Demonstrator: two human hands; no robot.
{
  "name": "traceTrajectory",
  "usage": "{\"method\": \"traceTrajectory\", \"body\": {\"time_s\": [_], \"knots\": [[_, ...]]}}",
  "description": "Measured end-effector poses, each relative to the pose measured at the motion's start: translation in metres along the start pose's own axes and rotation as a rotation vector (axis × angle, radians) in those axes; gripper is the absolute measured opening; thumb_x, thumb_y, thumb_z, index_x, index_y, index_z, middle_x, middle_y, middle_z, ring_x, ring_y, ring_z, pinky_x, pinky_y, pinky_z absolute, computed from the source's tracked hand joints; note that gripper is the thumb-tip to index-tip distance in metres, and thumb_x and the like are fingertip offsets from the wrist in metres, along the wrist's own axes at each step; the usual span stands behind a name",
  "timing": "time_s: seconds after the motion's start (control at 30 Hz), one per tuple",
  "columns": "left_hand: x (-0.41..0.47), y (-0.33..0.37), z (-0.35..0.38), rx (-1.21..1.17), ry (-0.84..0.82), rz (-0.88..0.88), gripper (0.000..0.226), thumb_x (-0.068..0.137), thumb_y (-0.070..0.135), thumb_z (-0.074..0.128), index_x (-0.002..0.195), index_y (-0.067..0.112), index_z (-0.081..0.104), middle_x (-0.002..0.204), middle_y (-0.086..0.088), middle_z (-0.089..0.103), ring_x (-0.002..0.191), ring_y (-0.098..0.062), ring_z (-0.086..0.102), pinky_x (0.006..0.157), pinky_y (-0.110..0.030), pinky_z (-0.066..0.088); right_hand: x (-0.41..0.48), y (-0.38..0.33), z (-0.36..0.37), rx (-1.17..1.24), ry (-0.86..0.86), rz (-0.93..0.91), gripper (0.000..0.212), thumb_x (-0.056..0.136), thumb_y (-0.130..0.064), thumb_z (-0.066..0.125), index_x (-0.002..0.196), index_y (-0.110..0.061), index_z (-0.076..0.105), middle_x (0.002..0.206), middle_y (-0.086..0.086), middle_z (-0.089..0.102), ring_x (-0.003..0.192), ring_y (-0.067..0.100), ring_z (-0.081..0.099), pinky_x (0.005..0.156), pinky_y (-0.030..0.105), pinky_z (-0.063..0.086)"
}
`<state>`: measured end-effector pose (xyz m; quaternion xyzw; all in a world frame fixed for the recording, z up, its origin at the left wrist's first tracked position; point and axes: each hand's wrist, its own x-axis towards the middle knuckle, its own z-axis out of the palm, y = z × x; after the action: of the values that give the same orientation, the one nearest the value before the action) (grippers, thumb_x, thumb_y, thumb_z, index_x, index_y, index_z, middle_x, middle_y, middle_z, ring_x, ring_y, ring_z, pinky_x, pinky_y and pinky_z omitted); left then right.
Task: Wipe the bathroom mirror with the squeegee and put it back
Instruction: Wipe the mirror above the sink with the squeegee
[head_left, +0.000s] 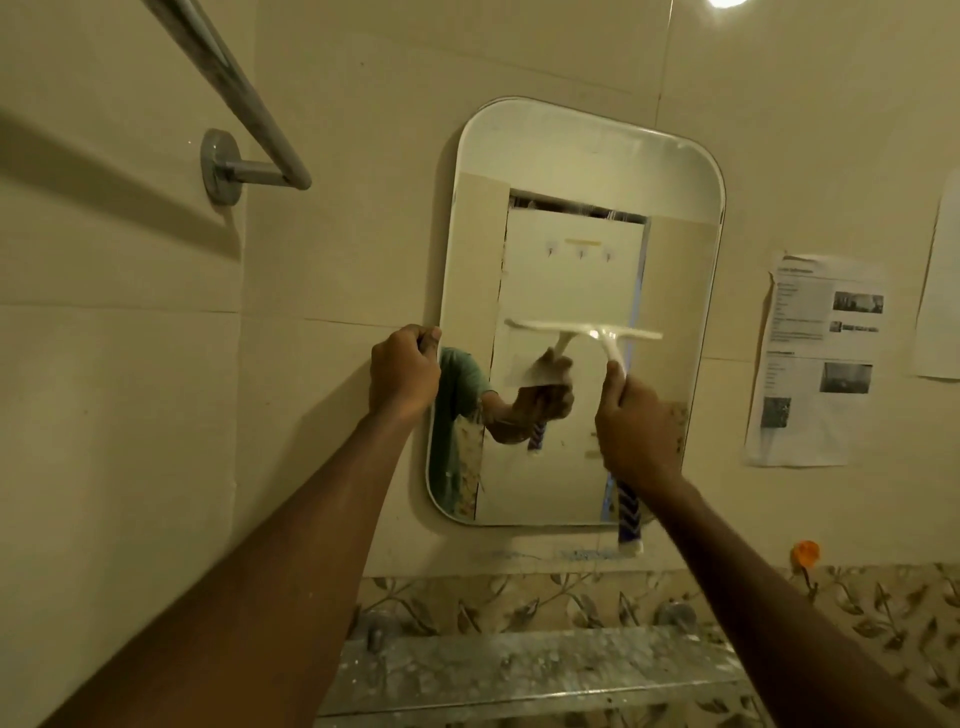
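Two hands are working at the mirror (582, 156), which is hanging on the pale tiled wall. The left hand (402, 371) is gripping the mirror's left edge at about mid-height, its fingers curling round the rim and its knuckles facing the camera. The right hand (636, 428) is clasping the handle of the squeegee (608, 335), with the fingers wrapping round it and the thumb lying up along the white neck.

The squeegee's white blade is lying level across the glass about halfway up the mirror and appears to be touching it. It is sitting just above the right hand. A strip of bare glass is separating its left tip from the left hand, which is at nearly the same height. The blue-and-white end of the handle is sticking out below the right wrist, reaching down past the mirror's bottom edge.

The glass is reflecting the hand with the squeegee, a green sleeve and a pale door. A metal towel rail (234, 93) is crossing the upper left. A printed paper sheet (815, 364) is hanging on the wall right of the mirror, with an orange hook (805, 550) below it. A metal shelf (519, 670) is running beneath the mirror.
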<state>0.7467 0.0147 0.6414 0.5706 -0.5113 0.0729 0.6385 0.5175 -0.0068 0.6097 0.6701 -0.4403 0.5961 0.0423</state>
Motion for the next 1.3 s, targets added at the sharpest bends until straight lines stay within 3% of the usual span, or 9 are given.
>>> {"method": "traceTrajectory", "body": {"time_s": [0.27,0.4,0.5,0.6,0.73,0.8,0.93,1.0,1.3], "knots": [[-0.003,0.002,0.000,-0.025,-0.011,-0.014,0.035,0.102,0.029,0.043,0.107,0.003,0.066,0.101,-0.017,0.069,0.084,-0.021,0.058,0.067,-0.027,0.038,-0.119,0.036,0.014,0.092,-0.135,0.133,0.047,0.095,-0.048,0.027,0.070,-0.018,0.054,0.049,-0.002,0.053,0.038,0.008,0.051,0.031,0.017,0.034],[-0.002,0.001,-0.003,-0.017,-0.034,-0.001,0.033,0.101,0.029,0.044,0.110,0.005,0.066,0.104,-0.015,0.070,0.089,-0.022,0.061,0.070,-0.027,0.042,-0.073,0.013,-0.001,0.151,-0.104,0.138,0.052,0.104,-0.036,0.031,0.064,-0.011,0.053,0.053,0.010,0.051,0.040,0.022,0.047,0.038,0.041,0.046],[-0.001,-0.001,-0.002,-0.020,-0.033,0.014,0.033,0.101,0.029,0.044,0.111,0.006,0.066,0.105,-0.015,0.070,0.093,-0.024,0.063,0.072,-0.027,0.044,-0.028,-0.005,-0.010,0.137,-0.013,0.081,0.050,0.105,-0.035,0.030,0.066,-0.012,0.051,0.054,0.004,0.047,0.038,0.009,0.043,0.036,0.029,0.039],[-0.001,-0.003,-0.002,-0.007,-0.015,0.029,0.033,0.101,0.030,0.044,0.110,0.006,0.066,0.104,-0.015,0.070,0.087,-0.017,0.059,0.070,-0.027,0.041,-0.020,-0.004,-0.005,0.099,0.001,0.082,0.048,0.105,-0.034,0.030,0.071,-0.010,0.054,0.057,0.005,0.050,0.045,0.018,0.048,0.041,0.029,0.041],[-0.001,-0.004,-0.001,-0.009,-0.011,0.045,0.032,0.101,0.030,0.045,0.111,0.007,0.065,0.106,-0.013,0.070,0.091,-0.019,0.061,0.071,-0.025,0.042,-0.075,0.024,0.019,0.053,-0.029,0.069,0.042,0.105,-0.032,0.031,0.077,-0.017,0.058,0.058,0.008,0.058,0.048,0.022,0.056,0.039,0.031,0.044],[-0.003,-0.004,-0.002,-0.002,0.000,0.048,0.032,0.101,0.029,0.045,0.112,0.007,0.065,0.107,-0.012,0.070,0.089,-0.015,0.058,0.071,-0.024,0.041,-0.110,0.038,0.027,0.050,-0.061,0.118,0.040,0.103,-0.033,0.032,0.068,-0.025,0.050,0.054,0.003,0.056,0.044,0.013,0.054,0.033,0.018,0.038],[-0.004,-0.001,-0.003,0.002,-0.018,0.061,0.033,0.101,0.029,0.045,0.113,0.005,0.065,0.108,-0.014,0.069,0.097,-0.024,0.064,0.072,-0.025,0.042,-0.146,0.047,0.029,0.047,-0.140,0.194,0.037,0.102,-0.035,0.034,0.068,-0.026,0.047,0.053,0.000,0.053,0.042,0.010,0.051,0.035,0.024,0.039],[-0.003,-0.001,-0.004,0.009,-0.024,0.061,0.033,0.101,0.029,0.045,0.112,0.005,0.065,0.108,-0.014,0.070,0.097,-0.025,0.064,0.072,-0.025,0.043,-0.135,0.040,0.023,0.077,-0.106,0.149,0.040,0.103,-0.034,0.035,0.064,-0.026,0.046,0.049,-0.001,0.051,0.039,0.008,0.050,0.031,0.016,0.032],[-0.001,-0.003,-0.004,-0.013,-0.018,0.059,0.030,0.100,0.028,0.048,0.111,0.007,0.066,0.107,-0.014,0.070,0.096,-0.028,0.067,0.080,-0.037,0.057,-0.074,0.017,0.016,0.057,-0.012,0.065,0.044,0.105,-0.032,0.031,0.066,-0.020,0.048,0.054,0.003,0.051,0.043,0.016,0.046,0.037,0.027,0.034]]}}
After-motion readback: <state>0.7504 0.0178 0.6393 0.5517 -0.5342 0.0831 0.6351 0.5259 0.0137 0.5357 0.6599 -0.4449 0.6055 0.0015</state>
